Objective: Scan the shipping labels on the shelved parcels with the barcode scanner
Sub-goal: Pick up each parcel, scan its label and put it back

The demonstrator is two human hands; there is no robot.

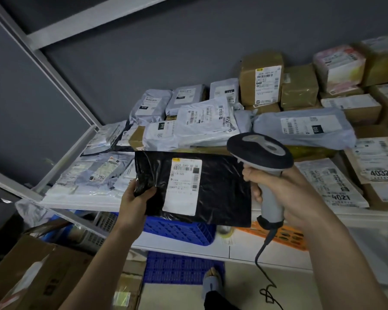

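While the left hand pinches the black parcel by its corner before the shelf, the right hand grips the scanner (head just beside it); next, aim at the label.

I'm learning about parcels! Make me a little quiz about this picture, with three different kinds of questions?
1. True or false: the left hand grips the black parcel by its edge.
2. What does the right hand hold? A) tape roll B) barcode scanner C) pen
3. Fill in: the shipping label on the black parcel is ____ in colour.

Key: 1 true. 2 B. 3 white.
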